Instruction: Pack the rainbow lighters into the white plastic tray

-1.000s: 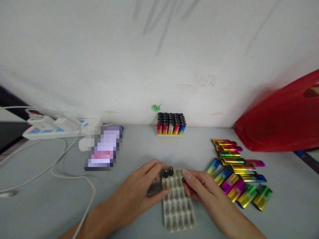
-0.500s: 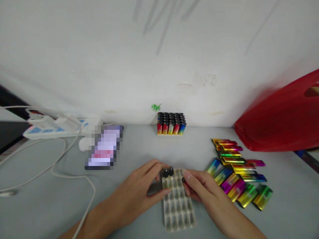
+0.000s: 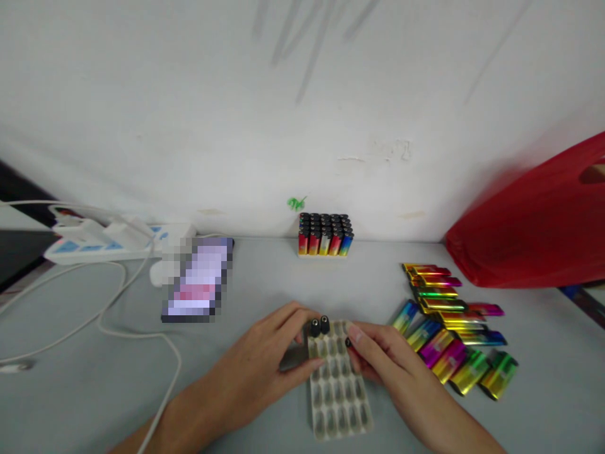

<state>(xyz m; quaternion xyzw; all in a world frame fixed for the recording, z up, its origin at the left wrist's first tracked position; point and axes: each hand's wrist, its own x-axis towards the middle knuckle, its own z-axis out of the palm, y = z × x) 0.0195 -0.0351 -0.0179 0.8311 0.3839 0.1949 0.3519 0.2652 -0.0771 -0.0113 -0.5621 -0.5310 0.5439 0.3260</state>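
Observation:
A pale tray (image 3: 336, 400) with rows of oval slots lies in front of me on the grey table. Two black-topped lighters (image 3: 320, 325) stand upright in its far left slots. At the tray's left side is my left hand (image 3: 278, 353), its thumb on the edge and its fingers curled at the far corner, steadying it. My right hand (image 3: 382, 356), over the tray's right edge, pinches a lighter with a small black tip (image 3: 348, 342); the fingers hide most of its body.
Several shiny multicoloured lighters (image 3: 437, 318) lie loose on the right. A full block of lighters (image 3: 325, 236) stands against the wall. On the left are a phone (image 3: 201, 277), a power strip (image 3: 118, 243) and white cables (image 3: 170, 350). A red bag (image 3: 529, 227) stands far right.

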